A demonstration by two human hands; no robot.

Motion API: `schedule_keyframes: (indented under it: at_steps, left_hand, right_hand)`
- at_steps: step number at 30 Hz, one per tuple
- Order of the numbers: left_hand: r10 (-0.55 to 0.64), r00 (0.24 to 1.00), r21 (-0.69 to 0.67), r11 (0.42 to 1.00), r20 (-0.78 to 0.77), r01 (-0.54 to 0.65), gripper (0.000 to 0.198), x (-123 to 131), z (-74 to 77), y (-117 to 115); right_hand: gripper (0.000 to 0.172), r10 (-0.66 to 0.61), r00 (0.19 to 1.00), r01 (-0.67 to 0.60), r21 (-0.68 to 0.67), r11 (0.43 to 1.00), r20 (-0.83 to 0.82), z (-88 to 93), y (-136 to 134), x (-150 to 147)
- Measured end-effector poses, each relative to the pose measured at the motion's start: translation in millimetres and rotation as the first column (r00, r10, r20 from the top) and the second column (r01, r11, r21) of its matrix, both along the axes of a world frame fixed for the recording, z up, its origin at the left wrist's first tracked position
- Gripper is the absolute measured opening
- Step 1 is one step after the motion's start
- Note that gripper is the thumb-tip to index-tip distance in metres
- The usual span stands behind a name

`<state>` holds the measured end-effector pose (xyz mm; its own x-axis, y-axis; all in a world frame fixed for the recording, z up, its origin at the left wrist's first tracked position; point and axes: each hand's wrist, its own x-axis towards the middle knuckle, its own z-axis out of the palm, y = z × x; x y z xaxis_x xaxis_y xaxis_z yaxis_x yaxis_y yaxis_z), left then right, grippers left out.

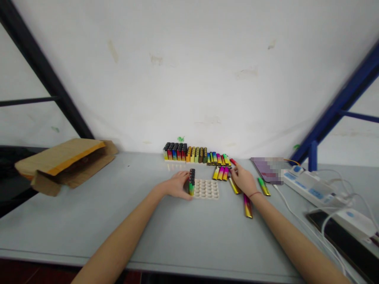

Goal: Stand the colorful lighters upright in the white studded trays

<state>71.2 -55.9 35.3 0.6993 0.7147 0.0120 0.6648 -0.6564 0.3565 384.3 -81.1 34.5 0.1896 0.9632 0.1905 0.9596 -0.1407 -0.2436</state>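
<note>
Fingers [181, 176] of the left hand [177, 185] curl loosely around a short column of lighters [192, 182] that stands upright at the left edge of a white dimpled tray [209, 189], the thumb side resting against them in a light grasp. Fingers [237, 170] of the right hand [244, 180] are stretched flat and spread over loose lighters [220, 173] lying on the grey surface [166, 232]; whether they pinch one cannot be told, though a red tip [233, 161] shows just beyond them at 12 o'clock. One loose lighter [234, 186] lies partly under that palm, another [263, 186] lies at its 3 o'clock, and a third [248, 206] rests beside the wrist at 6 o'clock, next to a thin red wrist band [254, 194].

At 12 o'clock from the tray, against the white wall [189, 79], a filled row of lighters [185, 153] stands upright, with a few more [218, 159] leaning at its right end. A torn cardboard box [63, 161] sits at 9 o'clock, well apart. At 3 o'clock lie a blurred flat object [268, 169], a white power strip [308, 185] with cables [334, 217], and a dark phone [340, 232].
</note>
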Motion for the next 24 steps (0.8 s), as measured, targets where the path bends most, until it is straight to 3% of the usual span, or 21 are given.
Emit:
schedule_keyframes:
  at_steps: [4, 8, 11, 13, 19, 24]
  left_hand:
    - [-0.001, 1.0, 0.0, 1.0, -0.008, 0.001, 0.097, 1, 1.3, -1]
    - [0.0, 1.0, 0.006, 1.0, -0.008, 0.0, 0.095, 1, 0.9, -1]
    - [0.0, 1.0, 0.008, 1.0, -0.007, 0.0, 0.094, 0, -0.3, -1]
    - [0.001, 1.0, 0.009, 1.0, 0.0, -0.001, 0.095, 0, -0.8, 0]
    - [0.0, 1.0, -0.002, 1.0, 0.011, 0.0, 0.094, 2, 1.6, -2]
    - [0.014, 1.0, -0.005, 1.0, 0.01, -0.014, 0.093, 3, 1.6, -3]
  right_hand:
    - [0.027, 0.083, 0.992, -0.082, 0.014, 0.997, -0.094, 1.9, 3, -6]
    - [0.032, 0.178, 0.982, -0.177, 0.022, 0.984, -0.059, 13.2, -17, 0]
    - [0.039, 0.382, 0.924, -0.381, -0.117, 0.917, -0.018, 19.2, -35, 2]
    - [0.038, 0.428, 0.904, -0.42, -0.176, 0.89, 0.005, 18.8, -41, 0]
    - [0.035, 0.259, 0.952, -0.238, -0.136, 0.962, 0.163, 9.4, -33, -17]
    - [0.042, 0.221, 0.954, -0.215, -0.051, 0.975, 0.201, 10.4, -14, -16]
